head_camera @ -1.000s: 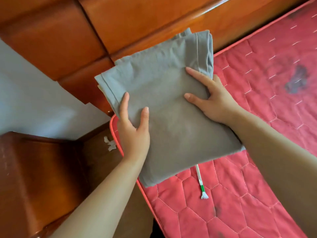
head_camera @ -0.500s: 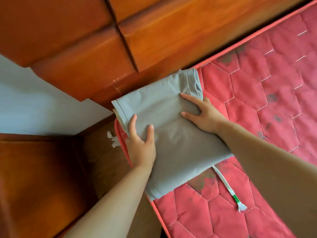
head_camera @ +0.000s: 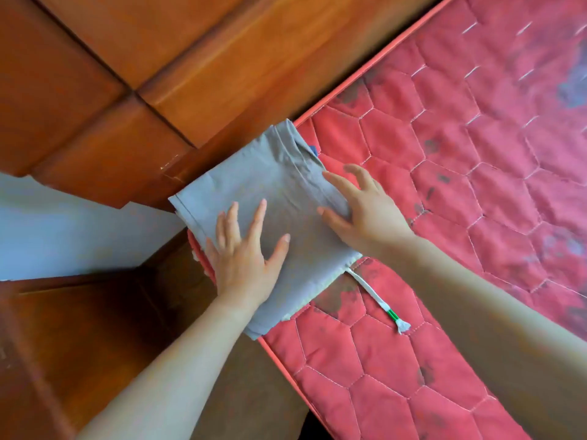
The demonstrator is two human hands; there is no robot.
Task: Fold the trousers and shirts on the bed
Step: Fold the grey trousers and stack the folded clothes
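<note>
Head view: the red quilted mattress (head_camera: 460, 192) fills the right side, with the wooden headboard (head_camera: 190, 58) along its top edge. Folded grey trousers (head_camera: 279, 185) lie flat on the mattress corner beside the headboard, one edge overhanging the side. The left hand (head_camera: 244, 258) presses on them, fingers straight and spread. The right hand (head_camera: 365, 211) rests on their right edge, fingers loosely spread, gripping nothing. A white cord (head_camera: 378, 300) trails from their near edge.

Glossy wooden headboard (head_camera: 197, 71), pale blue wall (head_camera: 63, 236), dark wooden cabinet (head_camera: 70, 350)
</note>
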